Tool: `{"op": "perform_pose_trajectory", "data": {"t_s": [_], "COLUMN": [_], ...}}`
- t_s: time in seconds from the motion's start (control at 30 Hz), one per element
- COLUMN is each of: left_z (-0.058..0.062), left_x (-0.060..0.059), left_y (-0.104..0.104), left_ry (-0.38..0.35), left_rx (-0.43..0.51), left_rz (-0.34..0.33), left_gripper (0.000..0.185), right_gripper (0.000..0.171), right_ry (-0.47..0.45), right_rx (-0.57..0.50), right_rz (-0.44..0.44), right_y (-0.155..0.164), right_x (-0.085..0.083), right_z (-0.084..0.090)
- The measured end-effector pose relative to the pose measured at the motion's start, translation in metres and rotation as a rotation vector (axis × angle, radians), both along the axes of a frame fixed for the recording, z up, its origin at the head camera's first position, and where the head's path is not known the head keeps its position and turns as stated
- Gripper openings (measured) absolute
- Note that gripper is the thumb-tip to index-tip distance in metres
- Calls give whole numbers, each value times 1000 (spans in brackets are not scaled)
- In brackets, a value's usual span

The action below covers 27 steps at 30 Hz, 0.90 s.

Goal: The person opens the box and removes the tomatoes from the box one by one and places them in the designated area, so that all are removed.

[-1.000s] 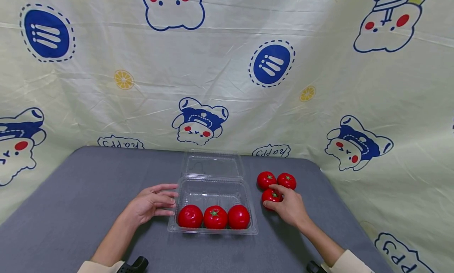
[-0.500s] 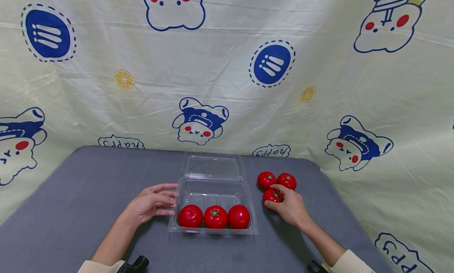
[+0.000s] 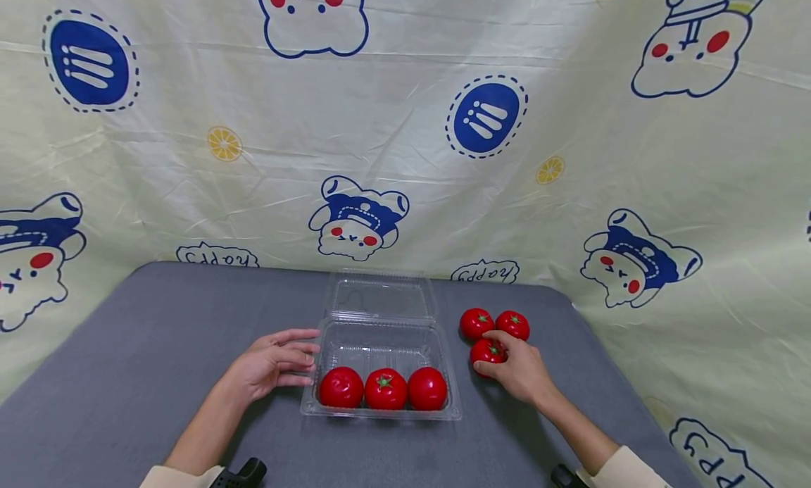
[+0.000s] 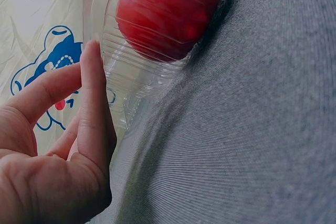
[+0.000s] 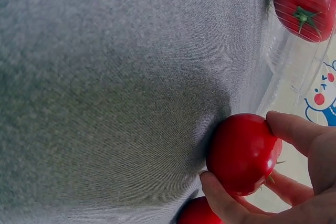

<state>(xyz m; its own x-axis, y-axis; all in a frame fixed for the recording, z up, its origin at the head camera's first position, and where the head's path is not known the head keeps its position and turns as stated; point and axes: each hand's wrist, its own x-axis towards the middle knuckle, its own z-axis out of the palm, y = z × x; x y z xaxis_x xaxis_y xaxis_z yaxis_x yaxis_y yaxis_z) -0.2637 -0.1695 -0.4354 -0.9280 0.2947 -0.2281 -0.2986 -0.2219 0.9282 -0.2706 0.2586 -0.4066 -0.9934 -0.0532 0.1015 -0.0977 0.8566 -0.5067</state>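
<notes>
A clear plastic clamshell box lies on the grey table with its lid folded back. Three red tomatoes sit in a row along its near side. My left hand rests with straight fingers against the box's left wall, next to a tomato inside. My right hand curls its fingers and thumb round a tomato on the table right of the box; the same tomato shows in the right wrist view. Two more tomatoes lie just behind it.
The grey table reaches to a cream cartoon-print cloth hung behind and on both sides. The table's right edge runs close to my right hand. Dark objects show at the bottom by my sleeves.
</notes>
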Motion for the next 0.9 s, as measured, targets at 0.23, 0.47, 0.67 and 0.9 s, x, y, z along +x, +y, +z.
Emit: {"op": "perform_pose_trajectory", "data": {"t_s": [0.23,0.47,0.67,0.9], "left_z": [0,0,1,2], "left_x": [0,0,0,1], "left_y": [1,0,0,1], "left_ry": [4,1,-3,-4], "left_rx": [-2,0,3,2], "left_rz": [-8,-7,-5,-3], "left_gripper": [56,57,56,56], "right_gripper": [55,54,55,60], "right_ry": [4,12,8,-17], "right_rx": [1,-2,2,12], "right_rz": [-3,-5,3,5], "right_y": [0,0,-2,-1], "right_x": [0,0,-1,-2], "right_z": [0,-1,3,7]}}
